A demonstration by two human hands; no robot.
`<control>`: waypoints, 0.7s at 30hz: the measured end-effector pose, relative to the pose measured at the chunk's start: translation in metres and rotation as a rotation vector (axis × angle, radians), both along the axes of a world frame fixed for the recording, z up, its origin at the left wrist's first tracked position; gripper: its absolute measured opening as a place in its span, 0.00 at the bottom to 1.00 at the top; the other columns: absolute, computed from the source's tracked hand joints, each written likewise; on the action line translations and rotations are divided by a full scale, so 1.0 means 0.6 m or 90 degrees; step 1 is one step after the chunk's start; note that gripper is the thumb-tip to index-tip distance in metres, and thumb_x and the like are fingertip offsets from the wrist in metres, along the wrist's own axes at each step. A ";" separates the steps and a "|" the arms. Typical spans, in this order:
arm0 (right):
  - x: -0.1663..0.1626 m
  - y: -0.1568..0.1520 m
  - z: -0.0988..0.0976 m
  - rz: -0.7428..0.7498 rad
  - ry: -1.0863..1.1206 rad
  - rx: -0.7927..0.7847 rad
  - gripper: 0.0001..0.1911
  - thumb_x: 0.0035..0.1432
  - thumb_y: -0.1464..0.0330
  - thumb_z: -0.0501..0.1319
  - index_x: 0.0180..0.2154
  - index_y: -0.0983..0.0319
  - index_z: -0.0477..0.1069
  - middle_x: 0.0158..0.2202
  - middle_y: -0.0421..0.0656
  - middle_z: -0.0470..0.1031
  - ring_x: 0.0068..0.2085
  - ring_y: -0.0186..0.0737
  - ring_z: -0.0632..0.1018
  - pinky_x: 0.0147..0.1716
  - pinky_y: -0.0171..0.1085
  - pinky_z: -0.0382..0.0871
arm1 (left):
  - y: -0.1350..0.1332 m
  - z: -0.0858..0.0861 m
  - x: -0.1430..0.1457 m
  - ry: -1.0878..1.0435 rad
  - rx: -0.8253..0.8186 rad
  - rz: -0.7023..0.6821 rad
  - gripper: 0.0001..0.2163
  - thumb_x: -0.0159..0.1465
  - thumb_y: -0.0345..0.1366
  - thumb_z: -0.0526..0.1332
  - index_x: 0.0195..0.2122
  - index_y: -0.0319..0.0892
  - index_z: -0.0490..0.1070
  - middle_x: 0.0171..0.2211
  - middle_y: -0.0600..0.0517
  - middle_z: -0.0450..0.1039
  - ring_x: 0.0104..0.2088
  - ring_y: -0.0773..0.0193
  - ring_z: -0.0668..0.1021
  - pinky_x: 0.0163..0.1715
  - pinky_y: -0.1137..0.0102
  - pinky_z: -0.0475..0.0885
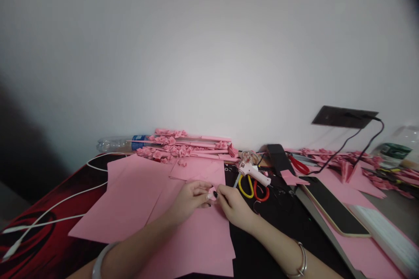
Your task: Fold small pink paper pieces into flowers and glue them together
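Note:
My left hand (190,200) and my right hand (234,207) meet above a spread of pink paper sheets (137,196). Both pinch one small folded piece of pink paper (212,195) between their fingertips. Each wrist wears a bangle. A pink hot glue gun (253,173) lies just beyond my right hand, and scissors with yellow and red handles (252,188) lie beside it.
Pink paper flower stems (183,144) and a plastic bottle (121,143) lie along the wall. A phone (330,205) and a white keyboard (386,237) sit to the right. White cables (49,213) cross the red mat at left. More pink scraps (363,178) lie at far right.

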State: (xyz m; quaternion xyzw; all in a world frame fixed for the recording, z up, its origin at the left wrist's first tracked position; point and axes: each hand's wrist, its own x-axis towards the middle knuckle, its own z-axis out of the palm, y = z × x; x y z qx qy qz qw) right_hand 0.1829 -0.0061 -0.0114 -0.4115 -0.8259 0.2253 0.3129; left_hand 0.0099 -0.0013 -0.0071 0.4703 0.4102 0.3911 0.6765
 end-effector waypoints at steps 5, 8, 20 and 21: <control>0.006 0.004 -0.005 0.020 0.038 -0.028 0.12 0.64 0.71 0.44 0.26 0.61 0.54 0.24 0.37 0.60 0.25 0.32 0.63 0.25 0.31 0.55 | 0.001 0.002 0.000 0.000 0.002 0.006 0.17 0.49 0.38 0.67 0.39 0.39 0.68 0.32 0.49 0.76 0.35 0.57 0.79 0.40 0.63 0.71; 0.007 0.004 -0.005 0.011 0.031 -0.020 0.13 0.63 0.72 0.45 0.25 0.61 0.54 0.24 0.37 0.60 0.25 0.32 0.63 0.26 0.31 0.55 | 0.001 0.000 -0.001 -0.011 -0.005 0.005 0.18 0.48 0.39 0.68 0.39 0.39 0.68 0.33 0.48 0.76 0.37 0.57 0.79 0.41 0.63 0.71; 0.011 0.008 -0.001 -0.014 0.018 0.046 0.09 0.60 0.76 0.48 0.28 0.61 0.60 0.26 0.38 0.63 0.27 0.34 0.66 0.29 0.32 0.58 | 0.000 -0.007 0.003 0.095 0.120 0.022 0.19 0.48 0.34 0.66 0.42 0.40 0.68 0.47 0.43 0.71 0.45 0.54 0.75 0.36 0.67 0.73; 0.011 0.007 0.000 0.004 0.017 0.043 0.09 0.60 0.75 0.49 0.28 0.61 0.61 0.26 0.39 0.64 0.28 0.34 0.66 0.29 0.32 0.58 | 0.000 -0.006 0.002 0.101 0.132 0.024 0.19 0.47 0.33 0.67 0.42 0.40 0.69 0.46 0.44 0.72 0.45 0.54 0.74 0.37 0.67 0.72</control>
